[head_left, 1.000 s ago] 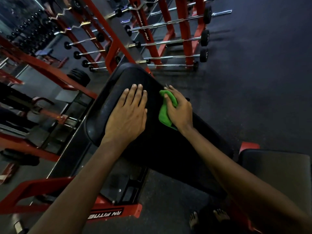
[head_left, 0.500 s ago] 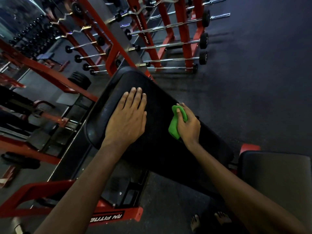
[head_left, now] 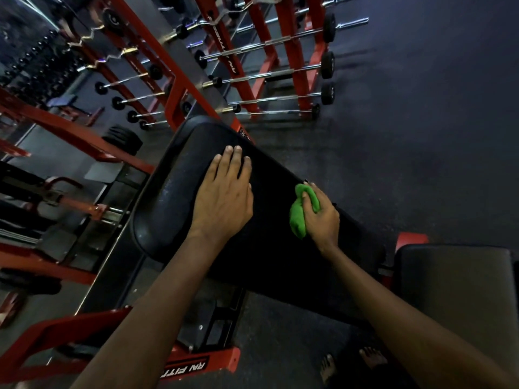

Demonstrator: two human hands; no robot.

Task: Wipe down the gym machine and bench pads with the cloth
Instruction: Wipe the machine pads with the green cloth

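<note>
The green cloth lies bunched on the black bench pad, near its right edge, gripped by the right hand with curled fingers. The left hand rests flat, fingers straight, on the pad's middle, holding nothing.

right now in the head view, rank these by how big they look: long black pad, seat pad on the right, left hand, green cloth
1. long black pad
2. seat pad, though the right arm hides part of it
3. left hand
4. green cloth, bunched and partly hidden in the right hand
</note>
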